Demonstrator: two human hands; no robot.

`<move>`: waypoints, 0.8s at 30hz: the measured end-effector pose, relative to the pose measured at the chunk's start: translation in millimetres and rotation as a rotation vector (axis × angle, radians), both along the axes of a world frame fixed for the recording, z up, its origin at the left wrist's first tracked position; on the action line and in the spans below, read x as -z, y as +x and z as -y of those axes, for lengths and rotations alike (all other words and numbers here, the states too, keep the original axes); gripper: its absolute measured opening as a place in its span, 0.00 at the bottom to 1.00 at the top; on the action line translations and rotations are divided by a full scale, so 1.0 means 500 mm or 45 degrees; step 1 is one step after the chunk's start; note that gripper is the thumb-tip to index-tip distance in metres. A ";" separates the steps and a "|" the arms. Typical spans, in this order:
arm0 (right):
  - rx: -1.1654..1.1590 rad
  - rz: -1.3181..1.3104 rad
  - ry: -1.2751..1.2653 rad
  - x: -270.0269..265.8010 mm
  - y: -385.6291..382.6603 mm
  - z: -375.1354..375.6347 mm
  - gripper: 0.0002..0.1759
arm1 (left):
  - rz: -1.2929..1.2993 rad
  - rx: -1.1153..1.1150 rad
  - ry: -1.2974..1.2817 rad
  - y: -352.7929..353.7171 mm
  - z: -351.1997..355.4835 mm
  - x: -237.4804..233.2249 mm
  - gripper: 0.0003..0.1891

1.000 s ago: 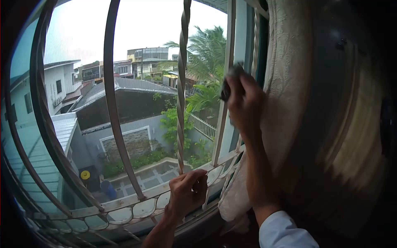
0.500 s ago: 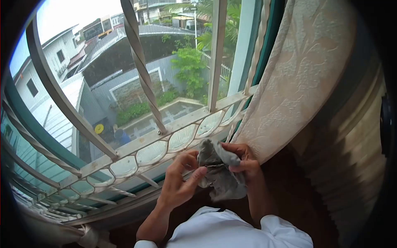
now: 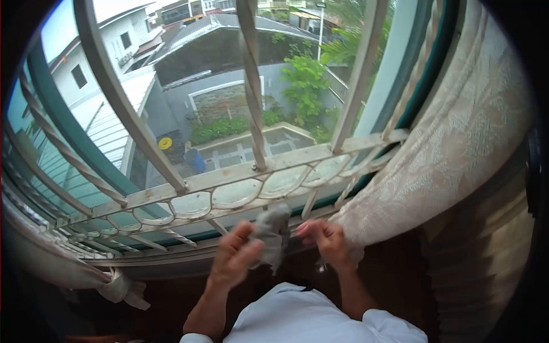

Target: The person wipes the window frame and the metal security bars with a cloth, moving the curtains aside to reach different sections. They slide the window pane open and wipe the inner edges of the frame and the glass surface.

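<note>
A crumpled grey cloth (image 3: 273, 234) hangs from my left hand (image 3: 234, 257), pinched between thumb and fingers at its left side. My right hand (image 3: 329, 240) is just right of the cloth, with a small gap between them. Its fingers are partly curled and slightly blurred, and I see nothing in them. Both hands are in front of my white shirt (image 3: 309, 317), below the lower rail of the window grille (image 3: 246, 174).
Twisted metal bars (image 3: 251, 86) cross the window ahead. A patterned curtain (image 3: 434, 154) hangs at the right, close to my right hand. A knotted curtain (image 3: 120, 288) is at lower left. Dark floor (image 3: 394, 274) shows below. Outside are a yard, roofs and a blue barrel (image 3: 195, 161).
My right hand has come off the cloth, leaving it in my left hand alone. The cloth has shifted left and hangs narrower. The view has turned, so the window appears further right.
</note>
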State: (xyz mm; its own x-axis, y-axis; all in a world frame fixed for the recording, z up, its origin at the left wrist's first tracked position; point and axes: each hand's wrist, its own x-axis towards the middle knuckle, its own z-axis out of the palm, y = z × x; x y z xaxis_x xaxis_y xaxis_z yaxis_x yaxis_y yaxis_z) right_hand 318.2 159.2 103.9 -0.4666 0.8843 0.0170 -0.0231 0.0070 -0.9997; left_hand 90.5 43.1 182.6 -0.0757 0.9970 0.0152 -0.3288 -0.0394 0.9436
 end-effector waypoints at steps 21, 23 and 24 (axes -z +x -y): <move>0.743 0.274 1.719 -0.291 -0.256 -0.012 0.20 | -1.027 -1.277 1.020 -0.037 -0.027 -0.188 0.02; 0.831 0.102 1.761 -0.324 -0.268 -0.036 0.20 | -1.068 -1.346 1.083 -0.060 -0.039 -0.198 0.01; 0.881 0.031 1.747 -0.359 -0.271 -0.042 0.19 | -1.133 -1.395 1.095 -0.070 -0.045 -0.204 0.01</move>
State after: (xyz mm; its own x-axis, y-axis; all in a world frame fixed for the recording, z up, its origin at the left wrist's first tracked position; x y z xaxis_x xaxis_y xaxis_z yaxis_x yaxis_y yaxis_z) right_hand 183.0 180.0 283.5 0.0038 0.2317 0.9728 0.3882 0.8961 -0.2150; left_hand 55.2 65.7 284.6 -0.3589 0.1564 0.9202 0.8028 -0.4512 0.3898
